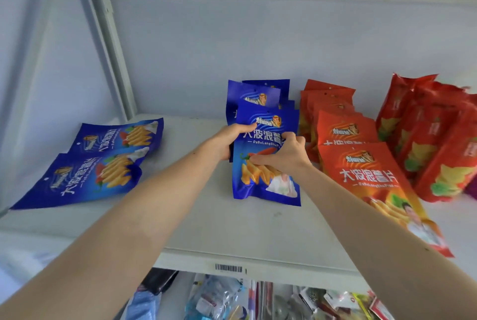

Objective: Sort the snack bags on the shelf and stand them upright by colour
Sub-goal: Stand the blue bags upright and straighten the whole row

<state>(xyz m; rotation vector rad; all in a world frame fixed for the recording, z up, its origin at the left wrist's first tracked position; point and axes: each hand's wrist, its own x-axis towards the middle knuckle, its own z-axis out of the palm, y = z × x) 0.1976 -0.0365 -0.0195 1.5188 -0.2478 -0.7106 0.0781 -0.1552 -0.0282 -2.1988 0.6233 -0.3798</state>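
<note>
While I hold the front blue bag (267, 162) at the head of the blue row (260, 95), my left hand (228, 139) grips its left edge and my right hand (280, 155) pinches its right edge, fingers across the face. Risk, as I judge it: the bag is limp and leans forward; released early, it slides flat and may drag the row down. Orange row (343, 128) stands just beside, crowding my right wrist. Red bags (426, 139) lean further right. Two blue bags (103, 162) lie flat on the shelf (206, 229), left, unsorted.
</note>
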